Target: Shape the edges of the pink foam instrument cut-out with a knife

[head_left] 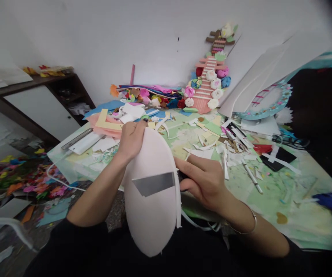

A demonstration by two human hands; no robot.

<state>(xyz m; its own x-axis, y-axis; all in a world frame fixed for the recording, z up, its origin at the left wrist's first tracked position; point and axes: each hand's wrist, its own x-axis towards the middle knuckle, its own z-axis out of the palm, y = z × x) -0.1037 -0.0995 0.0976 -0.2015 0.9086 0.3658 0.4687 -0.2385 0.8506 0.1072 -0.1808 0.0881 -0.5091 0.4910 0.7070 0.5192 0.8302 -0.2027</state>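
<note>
A white oval board [151, 215], pointed at its lower end, stands tilted up in front of my body. A grey patch [154, 185] crosses its middle. My left hand [131, 140] is closed on the upper left edge of the board. At the right edge, my right hand [203, 179] is closed around a black-handled tool [181, 176], mostly hidden by the fingers and the board. A narrow white strip [178, 207] runs down that edge and hangs partly loose at its lower end.
Paper scraps [203, 146] litter the green-stained table [269, 207]. A pipa-shaped craft piece [203, 96] with paper flowers leans on the wall. A white pen [252, 177] and a black square [278, 158] lie at right. Colourful paper flowers [45, 184] cover the floor at left.
</note>
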